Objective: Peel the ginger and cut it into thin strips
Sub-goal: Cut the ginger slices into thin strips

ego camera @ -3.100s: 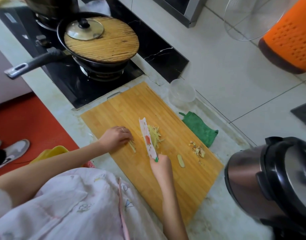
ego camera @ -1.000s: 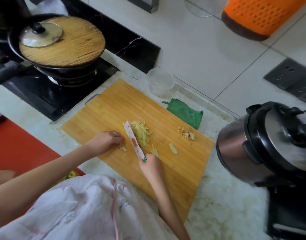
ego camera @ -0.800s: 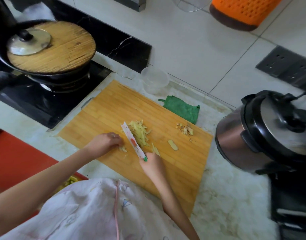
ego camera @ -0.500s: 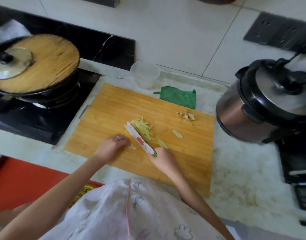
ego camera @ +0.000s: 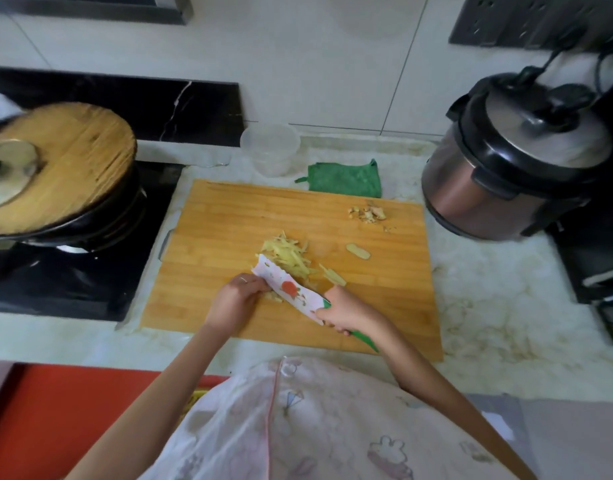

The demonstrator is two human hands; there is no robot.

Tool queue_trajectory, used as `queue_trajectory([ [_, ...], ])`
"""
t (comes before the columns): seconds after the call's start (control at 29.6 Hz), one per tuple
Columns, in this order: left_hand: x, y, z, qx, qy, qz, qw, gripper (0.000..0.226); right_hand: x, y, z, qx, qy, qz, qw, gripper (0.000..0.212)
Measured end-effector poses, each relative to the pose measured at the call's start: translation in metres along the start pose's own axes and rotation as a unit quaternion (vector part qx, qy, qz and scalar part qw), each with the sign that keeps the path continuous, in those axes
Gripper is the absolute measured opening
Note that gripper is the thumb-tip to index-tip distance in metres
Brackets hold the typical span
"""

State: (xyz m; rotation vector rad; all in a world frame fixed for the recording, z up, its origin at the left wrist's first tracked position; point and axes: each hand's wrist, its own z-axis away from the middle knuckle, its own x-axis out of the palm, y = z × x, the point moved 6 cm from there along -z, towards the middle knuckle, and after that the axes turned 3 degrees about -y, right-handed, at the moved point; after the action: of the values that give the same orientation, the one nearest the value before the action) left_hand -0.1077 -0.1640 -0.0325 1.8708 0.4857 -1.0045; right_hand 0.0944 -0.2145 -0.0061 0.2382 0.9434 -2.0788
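Cutting board (ego camera: pixel 225 220): ginger (ego camera: pixel 276 297) at left fingers (ego camera: pixel 255 285)

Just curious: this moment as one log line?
right hand: grips knife | left hand: holds ginger piece | strips: piled on board

Cutting board (ego camera: pixel 222 216): left half bare, open lane in from stove (ego camera: pixel 73 282) side. Near right corner also bare. Centre blocked: ginger strips (ego camera: pixel 287 256), knife (ego camera: pixel 287 289) slanting across near side of them. Left hand (ego camera: pixel 234 303) curled on ginger piece (ego camera: pixel 275 296) at blade. Right hand (ego camera: pixel 343 310) gripping knife handle. Lone slice (ego camera: pixel 357 251) right of strips. Peel scraps (ego camera: pixel 367 213) by far right corner. Plastic tub (ego camera: pixel 270 148) and green cloth (ego camera: pixel 345 180) close behind far edge. Rice cooker (ego camera: pixel 506 168) just beside far right corner. Lidded pan (ego camera: pixel 62 168) at left, on stove. Counter (ego camera: pixel 488 323) right of board open.
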Motion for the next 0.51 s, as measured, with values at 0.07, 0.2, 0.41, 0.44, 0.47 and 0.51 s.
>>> queue_trajectory([
  [0.07,0.001,-0.002,-0.002,0.024,-0.018,0.019,0.999,0.029,0.002,0.001,0.003,0.007,-0.012,-0.032,0.999,0.015],
  [0.2,-0.002,-0.004,-0.001,0.018,-0.015,0.014,1.0,0.017,0.008,0.003,0.005,0.006,0.017,-0.011,1.0,0.016],
  [0.41,-0.011,0.011,0.006,0.072,0.073,-0.09,0.991,0.023,0.007,-0.007,0.013,-0.033,0.073,0.109,0.991,0.032],
  [0.44,-0.01,0.011,0.008,0.079,0.084,-0.102,0.988,0.023,0.007,-0.01,0.014,-0.041,0.087,0.129,0.987,0.034],
  [0.47,-0.008,0.01,0.011,0.077,0.09,-0.11,0.987,0.022,0.008,-0.013,0.015,-0.047,0.097,0.144,0.984,0.035],
  [0.51,-0.006,0.009,0.014,0.07,0.092,-0.115,0.987,0.022,0.009,-0.014,0.016,-0.051,0.106,0.153,0.981,0.036],
])
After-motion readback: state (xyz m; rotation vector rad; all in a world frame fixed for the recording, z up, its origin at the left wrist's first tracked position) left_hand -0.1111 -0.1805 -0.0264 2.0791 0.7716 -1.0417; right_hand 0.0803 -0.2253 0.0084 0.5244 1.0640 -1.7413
